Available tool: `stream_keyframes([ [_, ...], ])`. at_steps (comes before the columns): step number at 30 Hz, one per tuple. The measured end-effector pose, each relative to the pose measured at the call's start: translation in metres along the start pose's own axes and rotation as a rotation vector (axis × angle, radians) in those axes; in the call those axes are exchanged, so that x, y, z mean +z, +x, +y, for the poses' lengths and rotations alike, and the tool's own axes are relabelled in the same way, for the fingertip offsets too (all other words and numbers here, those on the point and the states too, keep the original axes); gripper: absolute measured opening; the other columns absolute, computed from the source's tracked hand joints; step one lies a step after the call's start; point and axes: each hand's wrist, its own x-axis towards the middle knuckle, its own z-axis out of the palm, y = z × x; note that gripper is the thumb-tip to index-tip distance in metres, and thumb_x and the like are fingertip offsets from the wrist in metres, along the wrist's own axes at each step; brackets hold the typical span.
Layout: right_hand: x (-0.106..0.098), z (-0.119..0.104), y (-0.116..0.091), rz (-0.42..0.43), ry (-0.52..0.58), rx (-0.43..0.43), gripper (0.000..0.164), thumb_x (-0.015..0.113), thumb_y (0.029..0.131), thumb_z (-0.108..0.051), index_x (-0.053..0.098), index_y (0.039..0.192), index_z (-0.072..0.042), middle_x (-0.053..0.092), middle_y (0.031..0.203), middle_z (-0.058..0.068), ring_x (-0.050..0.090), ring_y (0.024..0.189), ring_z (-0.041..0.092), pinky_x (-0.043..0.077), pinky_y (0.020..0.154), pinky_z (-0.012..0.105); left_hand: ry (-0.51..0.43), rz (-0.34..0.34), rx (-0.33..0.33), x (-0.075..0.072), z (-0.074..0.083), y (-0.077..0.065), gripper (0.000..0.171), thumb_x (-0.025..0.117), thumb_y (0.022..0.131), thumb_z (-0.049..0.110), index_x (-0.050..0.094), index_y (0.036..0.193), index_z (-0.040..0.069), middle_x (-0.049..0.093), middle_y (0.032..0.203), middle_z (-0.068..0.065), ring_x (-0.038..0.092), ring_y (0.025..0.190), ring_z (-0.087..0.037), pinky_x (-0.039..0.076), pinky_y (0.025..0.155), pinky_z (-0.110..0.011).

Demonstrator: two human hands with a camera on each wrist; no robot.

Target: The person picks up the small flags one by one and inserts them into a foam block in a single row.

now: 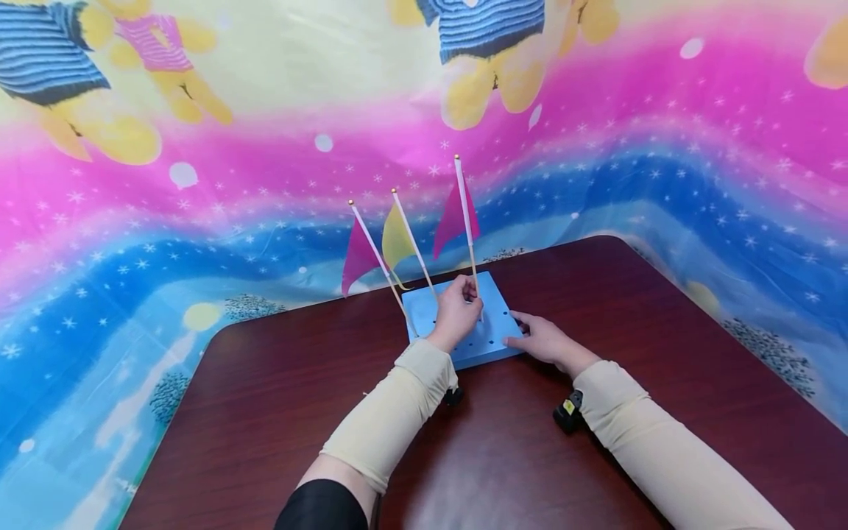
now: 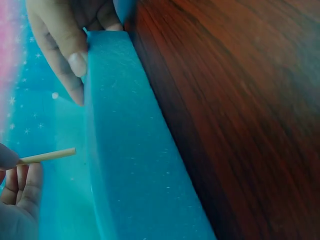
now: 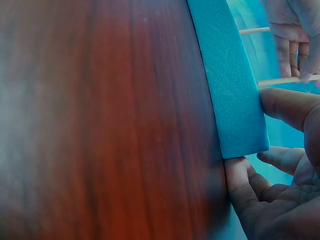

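My left hand (image 1: 457, 309) pinches the wooden stick of a pink flag (image 1: 454, 213) above the blue foam block (image 1: 486, 287). The stick's lower end (image 2: 60, 153) shows bare below my fingers in the left wrist view, apparently just over the block's top face. My right hand (image 1: 545, 340) grips the block's right corner, its thumb at the top edge and fingers around the side, as the right wrist view also shows. Another pink flag (image 1: 361, 254) and a yellow flag (image 1: 400, 235) stand tilted along the block's left side.
Small dark holes (image 1: 491, 342) dot the block's top. The block lies on a dark red-brown wooden table (image 1: 318, 383) near its far edge. A patterned cloth (image 1: 278, 184) with bears and snowflakes hangs behind and around the table.
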Motion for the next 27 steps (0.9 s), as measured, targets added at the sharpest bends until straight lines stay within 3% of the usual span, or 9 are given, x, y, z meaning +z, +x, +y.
stream_keyframes([
  [17,0.000,-0.001,0.005,0.013,-0.008,0.005,0.075,0.067,0.101,-0.023,0.028,0.159,0.005,0.053,0.136,0.027,0.051,0.121,0.039,0.045,0.106,0.053,0.052,0.055,-0.004,0.006,-0.011,0.006,0.014,0.062,0.096,-0.005,0.061,0.106,0.004,0.067,0.100,-0.008,0.062,0.093,-0.019,0.054,0.082,-0.031],
  [27,0.001,-0.001,0.000,0.011,0.011,-0.004,0.075,0.067,0.101,-0.022,0.029,0.158,0.007,0.055,0.134,0.027,0.054,0.118,0.038,0.047,0.102,0.051,0.094,0.023,-0.007,0.011,-0.011,0.000,0.016,0.063,0.097,-0.003,0.064,0.113,-0.003,0.065,0.099,-0.009,0.059,0.092,-0.020,0.055,0.080,-0.033],
])
